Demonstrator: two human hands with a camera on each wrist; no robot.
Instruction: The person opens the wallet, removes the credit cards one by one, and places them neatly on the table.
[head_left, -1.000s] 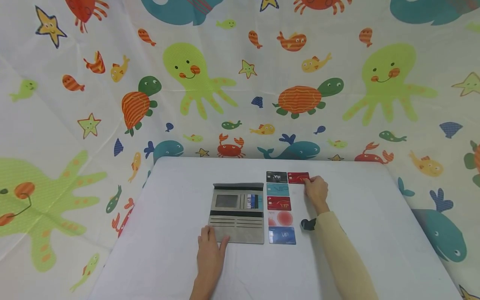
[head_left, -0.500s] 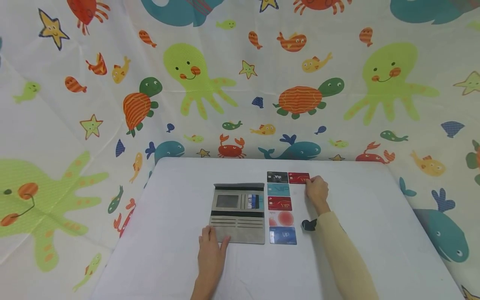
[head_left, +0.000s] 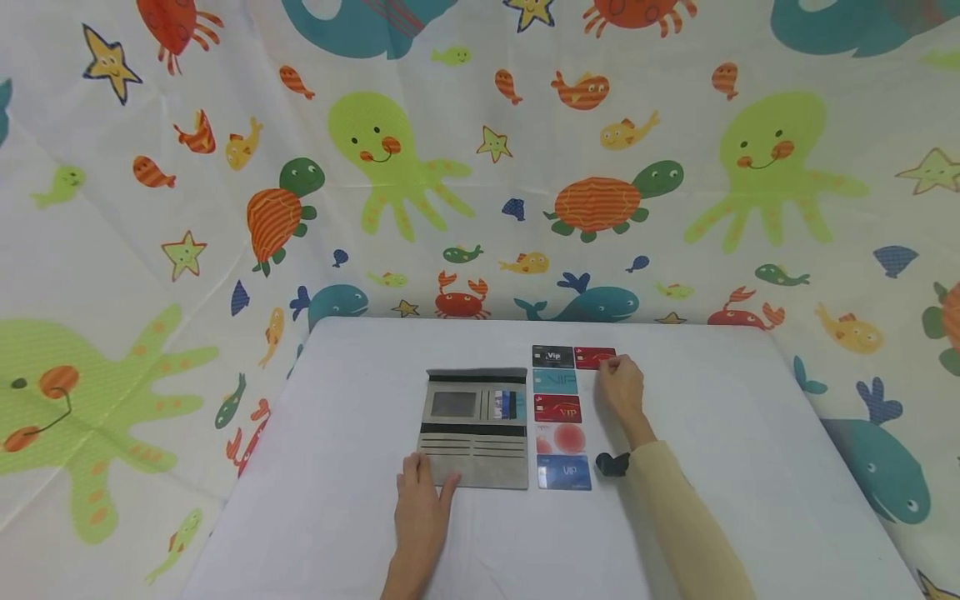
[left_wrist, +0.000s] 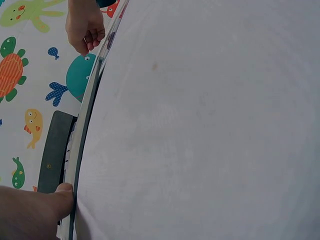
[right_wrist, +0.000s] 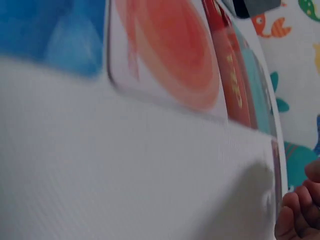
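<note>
An unfolded grey wallet [head_left: 491, 468] lies on the white table, cards showing in its upper right slots. My left hand [head_left: 420, 510] rests at its lower left corner, fingers extended and thumb along the bottom edge; the left wrist view shows the thumb [left_wrist: 64, 199] against the wallet's edge. My right hand [head_left: 624, 393] is at the right end of a red VIP card [head_left: 591, 357], fingertips overlapping its lower right corner in the head view. In the right wrist view, its fingers [right_wrist: 302, 212] are loosely bent with nothing visible between them. Whether they touch the card is unclear.
Right of the wallet runs a column of cards: black [head_left: 552, 357], teal [head_left: 555, 382], red [head_left: 557, 408], white with pink circles [head_left: 561, 438] and blue [head_left: 564, 472]. A dark device [head_left: 612, 464] sits at my right wrist. A sea-animal cloth [head_left: 592, 204] hangs behind the table.
My right hand has drawn slightly left and toward me at the red card's right end, while the card stays beside the black one. My left hand keeps its place on the wallet.
</note>
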